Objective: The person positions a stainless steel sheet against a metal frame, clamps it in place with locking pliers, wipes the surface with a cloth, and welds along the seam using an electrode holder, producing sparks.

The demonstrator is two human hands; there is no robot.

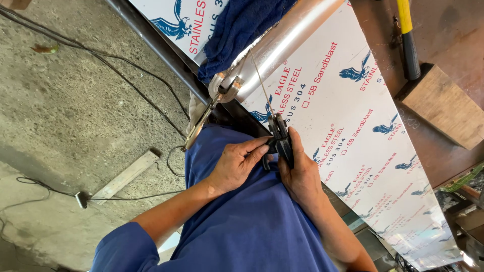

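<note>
The person's 2 hands meet close to their blue shirt [252,226], at the edge of a big metal sheet [363,146] with a white film that has red words and blue birds on it. The right hand [301,174] is wrapped tight around a black electrode holder [281,143], the kind of clamp used for welding. A thin welding rod [262,83] sticks out of its jaws and points up at a shiny steel pipe [287,40]. The left hand [237,163] is curled loosely, and its fingertips [261,149] touch the side of the holder, as if to steady it. It is not closed around anything. The holder looks hard and a bit heavy, so the best place to grip it is the thick black handle, well back from the metal jaws. The rod looks light and thin, and it could bend or wobble at its far end. The pipe looks smooth and slippery and would likely roll, but silver locking pliers [214,103] bite its end. A dark blue cloth [242,25] lies over the pipe. Off to the side sit a wood block [446,108] and a hammer with a yellow and black handle [407,35]. Thin cables [101,60] run over the grey concrete floor [65,116].
</note>
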